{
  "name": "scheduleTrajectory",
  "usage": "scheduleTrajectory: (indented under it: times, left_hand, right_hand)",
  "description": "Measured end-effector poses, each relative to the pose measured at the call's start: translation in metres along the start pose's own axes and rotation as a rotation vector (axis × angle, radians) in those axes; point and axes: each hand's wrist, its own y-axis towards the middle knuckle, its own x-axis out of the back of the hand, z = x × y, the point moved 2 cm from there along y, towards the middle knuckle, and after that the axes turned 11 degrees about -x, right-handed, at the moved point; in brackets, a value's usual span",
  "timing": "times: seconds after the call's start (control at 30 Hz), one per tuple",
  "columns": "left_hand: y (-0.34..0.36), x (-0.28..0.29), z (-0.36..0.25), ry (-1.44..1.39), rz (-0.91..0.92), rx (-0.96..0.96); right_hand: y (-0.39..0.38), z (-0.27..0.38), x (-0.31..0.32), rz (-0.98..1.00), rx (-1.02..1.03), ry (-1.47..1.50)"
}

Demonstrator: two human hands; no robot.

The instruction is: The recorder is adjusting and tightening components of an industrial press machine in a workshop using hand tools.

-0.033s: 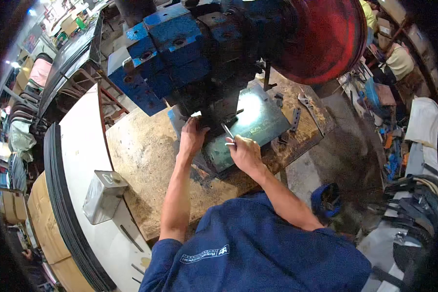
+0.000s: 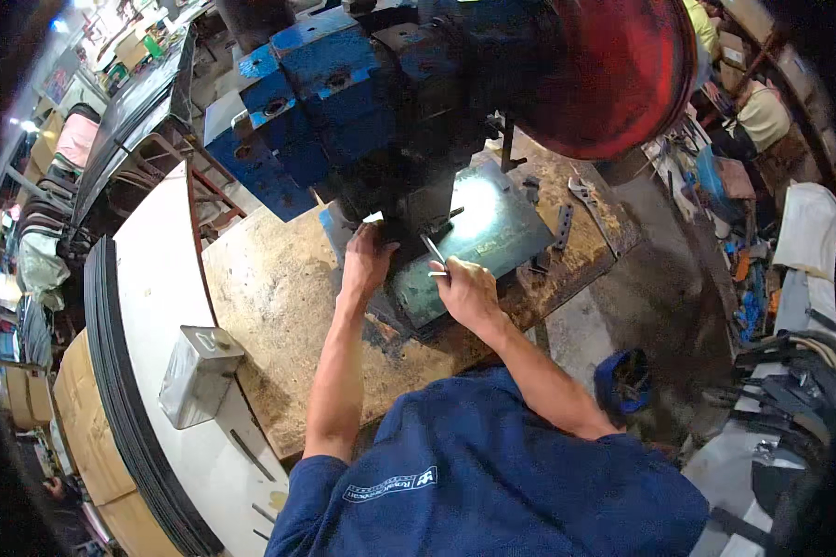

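Observation:
A blue press machine [image 2: 316,111] with a large red wheel [image 2: 613,79] stands over a lit steel plate [image 2: 506,237] on a worn wooden bench [image 2: 260,297]. My left hand [image 2: 370,265] is closed at the dark underside of the press, its fingertips against something too shadowed to make out. My right hand [image 2: 464,292], just right of it, grips a thin bent metal bar [image 2: 432,246], like a hex key, angled up into the press's lower block.
A metal container [image 2: 190,385] sits on a white board [image 2: 149,269] at left, beside stacked dark strips [image 2: 111,316]. A wrench [image 2: 581,195] and holed bar [image 2: 563,226] lie right of the plate. A blue bin [image 2: 622,381] is below. Another person [image 2: 757,121] sits at upper right.

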Motion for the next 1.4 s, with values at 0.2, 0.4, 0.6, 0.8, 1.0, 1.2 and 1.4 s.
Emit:
scheduleTrajectory:
  times: [0.2,0.4,0.6,0.8,1.0,1.2,1.4]
  left_hand:
    - [-0.003,-0.002,-0.005,-0.023,-0.055,0.042]
    - [0.002,-0.004,-0.008,-0.009,-0.011,0.009]
    - [0.0,-0.012,0.008,-0.013,-0.059,-0.046]
    - [-0.012,-0.024,-0.016,0.128,-0.168,0.014]
    - [-0.024,-0.055,-0.029,0.237,-0.432,-0.039]
    - [-0.024,-0.055,-0.038,0.286,-0.471,-0.013]
    - [-0.046,-0.034,-0.032,0.024,-0.457,0.299]
  right_hand:
    - [-0.001,-0.006,-0.007,-0.029,0.01,-0.016]
    - [-0.005,-0.015,-0.003,-0.004,0.006,0.009]
    - [-0.03,-0.07,0.046,-0.05,-0.197,0.216]
    - [0.009,-0.237,0.084,-0.371,-0.362,0.14]
    - [0.072,-0.375,0.059,-0.299,-0.345,-0.248]
    - [0.091,-0.403,0.043,-0.214,-0.348,-0.22]
    - [0.094,-0.381,0.062,-0.184,-0.041,-0.308]
